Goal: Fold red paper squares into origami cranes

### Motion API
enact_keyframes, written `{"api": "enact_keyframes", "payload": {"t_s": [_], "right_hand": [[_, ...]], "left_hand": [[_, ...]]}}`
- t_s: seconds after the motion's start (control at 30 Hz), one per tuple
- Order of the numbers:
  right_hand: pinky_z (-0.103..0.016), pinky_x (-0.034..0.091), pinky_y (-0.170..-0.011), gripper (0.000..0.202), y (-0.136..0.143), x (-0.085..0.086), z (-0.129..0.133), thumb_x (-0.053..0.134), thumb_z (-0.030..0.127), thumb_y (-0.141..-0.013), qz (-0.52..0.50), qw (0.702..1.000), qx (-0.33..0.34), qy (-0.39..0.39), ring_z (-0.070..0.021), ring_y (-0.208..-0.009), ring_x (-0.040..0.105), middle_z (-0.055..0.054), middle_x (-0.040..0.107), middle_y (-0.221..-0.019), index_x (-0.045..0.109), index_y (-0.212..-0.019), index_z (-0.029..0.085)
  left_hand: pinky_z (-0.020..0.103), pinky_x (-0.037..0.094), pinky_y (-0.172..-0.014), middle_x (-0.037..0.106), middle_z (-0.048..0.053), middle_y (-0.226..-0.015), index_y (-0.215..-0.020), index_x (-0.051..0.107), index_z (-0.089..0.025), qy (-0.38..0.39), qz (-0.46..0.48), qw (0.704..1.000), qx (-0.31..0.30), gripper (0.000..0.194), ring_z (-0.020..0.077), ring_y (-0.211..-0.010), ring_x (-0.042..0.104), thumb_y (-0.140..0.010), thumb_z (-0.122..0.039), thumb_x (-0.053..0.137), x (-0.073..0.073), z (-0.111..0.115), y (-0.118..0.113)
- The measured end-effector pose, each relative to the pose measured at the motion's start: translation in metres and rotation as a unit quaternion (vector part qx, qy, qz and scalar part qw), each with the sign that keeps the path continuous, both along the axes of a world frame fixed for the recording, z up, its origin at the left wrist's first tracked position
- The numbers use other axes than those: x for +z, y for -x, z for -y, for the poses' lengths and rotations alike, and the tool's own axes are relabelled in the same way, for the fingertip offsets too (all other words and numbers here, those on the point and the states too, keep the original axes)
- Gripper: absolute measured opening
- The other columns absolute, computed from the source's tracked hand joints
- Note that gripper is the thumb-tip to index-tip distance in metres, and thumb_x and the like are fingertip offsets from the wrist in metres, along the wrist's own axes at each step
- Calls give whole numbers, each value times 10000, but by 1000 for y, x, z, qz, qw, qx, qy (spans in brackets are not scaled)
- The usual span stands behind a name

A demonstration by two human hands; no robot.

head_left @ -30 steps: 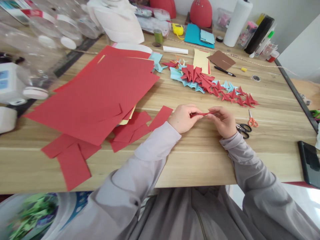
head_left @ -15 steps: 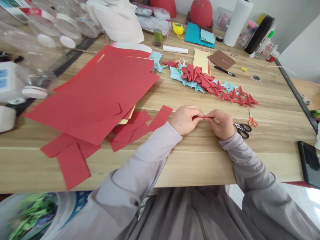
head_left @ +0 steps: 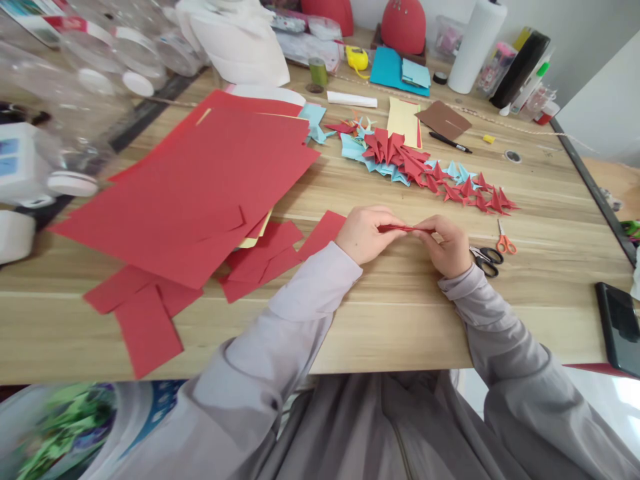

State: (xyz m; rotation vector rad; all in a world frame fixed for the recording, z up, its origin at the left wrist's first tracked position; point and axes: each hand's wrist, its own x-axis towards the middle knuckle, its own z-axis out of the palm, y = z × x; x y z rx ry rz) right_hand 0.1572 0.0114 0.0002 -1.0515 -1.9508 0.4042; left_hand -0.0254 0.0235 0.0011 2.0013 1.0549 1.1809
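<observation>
Between my two hands is a small strip of folded red paper (head_left: 401, 228), seen nearly edge-on. My left hand (head_left: 369, 233) pinches its left end, and my right hand (head_left: 444, 244) pinches the right end; the fingers hide much of it. Beside my left wrist lie cut red paper rectangles (head_left: 320, 235), next to a stack of large red sheets (head_left: 200, 173). Black-handled scissors (head_left: 487, 260) and orange-handled scissors (head_left: 506, 244) rest right of my right hand. Beyond both hands stretches a row of folded red and light-blue paper pieces (head_left: 400, 157).
Clear plastic bottles (head_left: 80, 80) crowd the left side. At the back stand a white cylinder (head_left: 477, 50), a yellow tape measure (head_left: 357, 59) and blue paper (head_left: 387, 69). A black pen (head_left: 450, 142) lies behind the folded pieces. A phone (head_left: 620, 327) sits at the right edge.
My hands have moved slightly apart and a little away from me, and more of the folded red paper shows between the fingertips. Other things stay where they were.
</observation>
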Motion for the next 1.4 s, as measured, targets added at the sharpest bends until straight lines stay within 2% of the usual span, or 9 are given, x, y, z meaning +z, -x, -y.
{"api": "enact_keyframes", "payload": {"t_s": [0.17,0.37,0.47,0.57,0.73,0.87,0.97,1.17,1.4], "right_hand": [[-312,498,-664,96,2,0,2,573,270,-836,17,999,35,-11,-168,-729,614,-49,681,-810,646,-861,213],[-302,492,-639,141,2,0,2,542,262,-849,43,998,47,-29,-168,-690,599,-40,646,-708,636,-757,212],[-306,489,-638,157,1,0,1,529,275,-854,48,998,39,-21,-171,-688,594,-41,639,-704,633,-754,213],[-310,494,-663,110,0,-2,0,550,275,-845,34,999,32,-17,-176,-731,607,-50,663,-774,638,-832,209],[-321,496,-691,113,-1,-5,-2,537,259,-850,45,999,19,-9,-183,-752,615,-48,672,-787,642,-841,218],[-309,494,-678,133,-1,-5,-1,523,225,-847,72,997,17,-9,-177,-736,618,-45,673,-770,647,-799,216],[-300,493,-656,125,0,-3,1,538,209,-832,73,997,5,-17,-174,-708,619,-41,670,-730,650,-776,209],[-306,500,-645,90,0,-3,0,612,268,-794,34,999,-2,4,-174,-701,621,-45,683,-783,653,-850,211],[-306,495,-660,95,-2,-6,-2,561,233,-823,63,998,9,-10,-177,-715,625,-44,682,-763,654,-824,216]], "left_hand": [[248,461,-613,673,45,-728,-735,716,-162,-38,-2,999,-18,76,131,-660,607,-747,-174,642,-2,0,0],[233,413,-552,621,19,-634,-670,692,-161,-61,-68,995,-41,108,116,-590,563,-754,-169,624,-3,-1,0],[232,410,-554,628,20,-656,-696,697,-167,-65,-79,995,-23,102,115,-593,560,-761,-182,621,-3,0,0],[231,411,-548,638,30,-685,-727,705,-168,-66,-78,995,6,102,117,-602,562,-767,-180,612,-4,-1,-1],[272,468,-661,677,51,-767,-793,716,-176,-71,-83,994,22,89,156,-722,611,-744,-208,649,-7,-3,-1],[313,475,-739,701,54,-818,-824,718,-187,-97,-109,989,-14,106,176,-776,622,-765,-236,644,-8,-4,0],[308,468,-719,704,45,-789,-821,721,-192,-102,-117,987,-39,115,169,-750,619,-796,-208,609,-5,-4,0],[291,462,-675,687,49,-754,-831,723,-189,-83,-93,992,-15,133,154,-704,603,-807,-211,594,-3,-4,1],[311,444,-695,691,46,-772,-803,717,-198,-130,-129,983,-26,132,166,-723,603,-813,-226,589,-2,-5,1]]}}
